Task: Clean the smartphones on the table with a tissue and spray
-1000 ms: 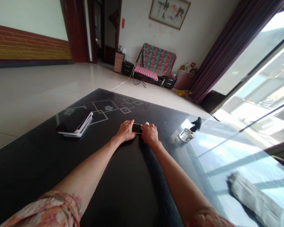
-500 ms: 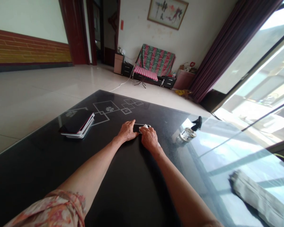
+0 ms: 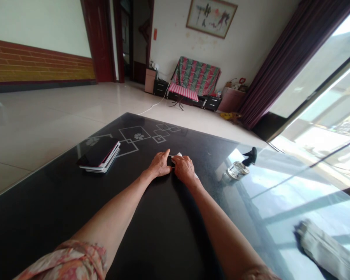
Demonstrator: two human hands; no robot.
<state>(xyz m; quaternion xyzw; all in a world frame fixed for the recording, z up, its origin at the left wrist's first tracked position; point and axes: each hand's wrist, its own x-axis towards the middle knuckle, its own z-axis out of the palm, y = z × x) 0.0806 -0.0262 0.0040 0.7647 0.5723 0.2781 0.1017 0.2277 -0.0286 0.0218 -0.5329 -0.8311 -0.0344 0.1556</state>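
Over the middle of the black tabletop, my left hand (image 3: 160, 163) grips the left end of a phone (image 3: 170, 161), a flat dark slab with a pale rim. Its thumb and fingers lie along opposite edges. My right hand (image 3: 184, 168) is closed on a white tissue (image 3: 177, 155) and presses it against the phone's right part. Most of the tissue and much of the phone are covered by the hands. A bit of white also shows by the right wrist.
On the black glossy table (image 3: 151, 217), a stack of flat devices or notebooks (image 3: 100, 155) lies left. To the right are a clear spray bottle with a black trigger head (image 3: 239, 170) and a folded grey cloth (image 3: 328, 247). A cloth-covered piece of furniture (image 3: 195, 76) stands across the room.
My right hand has slid slightly left over the phone, closer to my left hand, so less of the phone shows. The whole view has shifted a little.
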